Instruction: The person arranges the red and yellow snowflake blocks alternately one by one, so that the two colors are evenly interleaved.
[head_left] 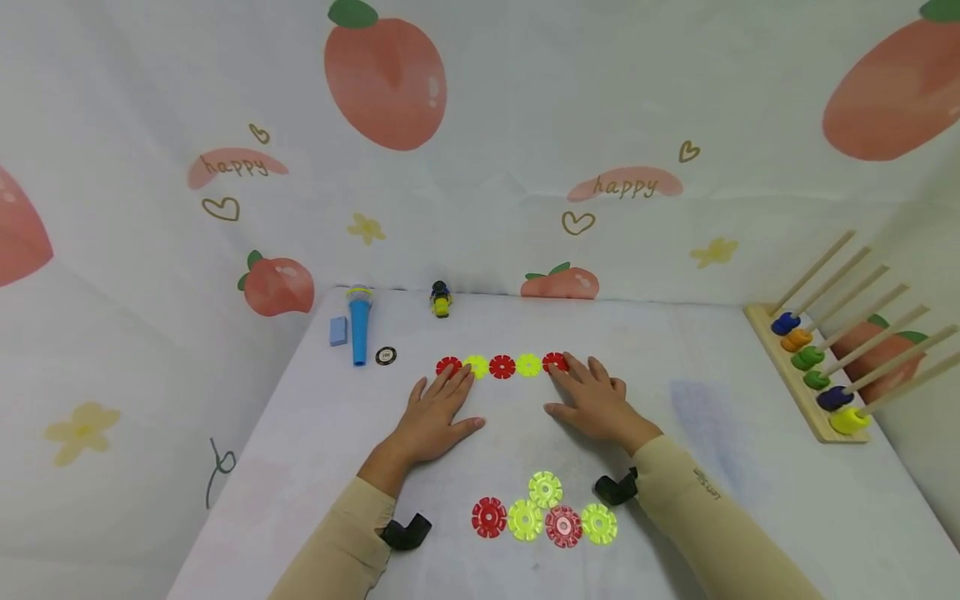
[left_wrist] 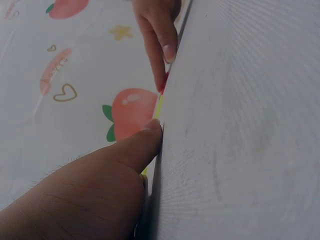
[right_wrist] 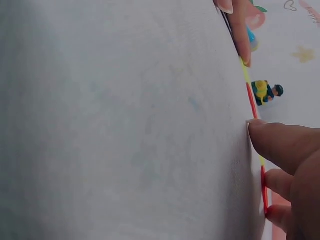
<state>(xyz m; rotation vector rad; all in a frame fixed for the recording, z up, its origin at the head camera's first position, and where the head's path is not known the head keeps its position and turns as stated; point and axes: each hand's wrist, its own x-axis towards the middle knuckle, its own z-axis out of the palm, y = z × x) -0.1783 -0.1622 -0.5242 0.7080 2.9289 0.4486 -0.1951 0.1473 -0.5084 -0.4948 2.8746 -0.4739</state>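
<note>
Row of five flat notched discs (head_left: 496,367), red and yellow alternating, lies side by side on the white table (head_left: 637,329), between and just beyond our two hands. We judge them light, thin, stiff plastic, likely a bit slippery on the cloth and not very fragile; best hold is the notched rim, or fingertips pressed on top to slide them. Hands are apart, neither clamped on anything. Left hand (head_left: 431,425) lies low, palm down, fingers stretched, tips on the left-end red disc (head_left: 447,362) and its yellow neighbour; thumb points inward, off the row. Right hand (head_left: 600,408) angles in with fingertips touching the right-end red disc (head_left: 555,358), thumb also inward, outer fingers bent. Nearer us, between the forearms: five more discs (head_left: 517,520), loosely grouped. Farther out left: blue microphone (head_left: 359,333), blue block (head_left: 338,331), round chip (head_left: 386,356); small figure (head_left: 441,302) at back; pegged wooden board (head_left: 787,367) far right.
</note>
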